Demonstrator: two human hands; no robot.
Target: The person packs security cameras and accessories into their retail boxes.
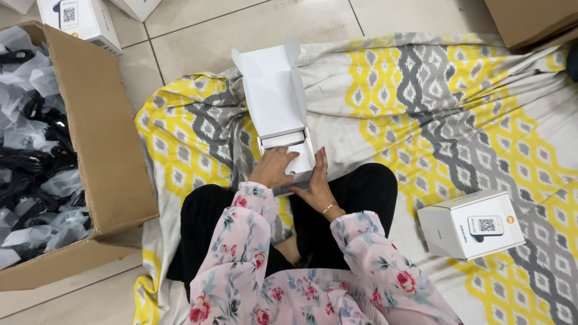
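hands (295,174), smooth white carton (283,120), patterned cloth (421,96)

i wear a pale pink blouse printed with red roses and grey-green leaves, long sleeves gathered at the cuffs, black trousers, and a thin gold bracelet on my right wrist (329,208).
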